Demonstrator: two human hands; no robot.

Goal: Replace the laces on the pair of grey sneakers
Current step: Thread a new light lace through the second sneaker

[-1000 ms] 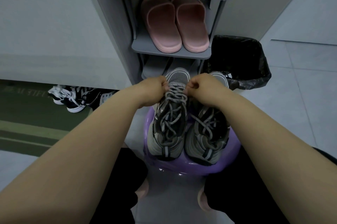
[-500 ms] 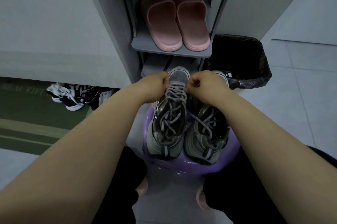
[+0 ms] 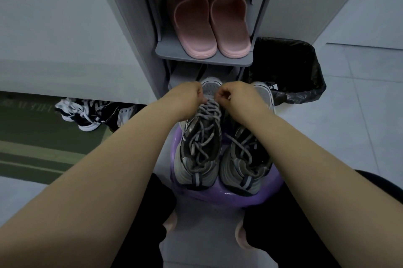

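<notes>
Two grey sneakers stand side by side on a purple stool (image 3: pixel 229 199), toes pointing away from me. The left sneaker (image 3: pixel 199 150) has grey laces (image 3: pixel 204 134) criss-crossed loosely up its tongue. The right sneaker (image 3: pixel 246 158) also carries loose grey laces, partly hidden under my right forearm. My left hand (image 3: pixel 187 98) and my right hand (image 3: pixel 236 97) are both closed at the toe end of the left sneaker, each pinching the lace near the lowest eyelets. The fingertips are curled under, so the exact grip is hidden.
A grey shoe rack (image 3: pixel 202 58) stands just behind the stool with pink slippers (image 3: pixel 209 25) on its shelf. A bin with a black bag (image 3: pixel 287 71) sits at the right. Black-and-white sneakers (image 3: pixel 87 113) lie on the floor at left beside a green mat (image 3: pixel 32 143).
Both hands stay at the toe end of the left sneaker, drawn slightly closer together on the lace. The sneakers have not moved on the stool.
</notes>
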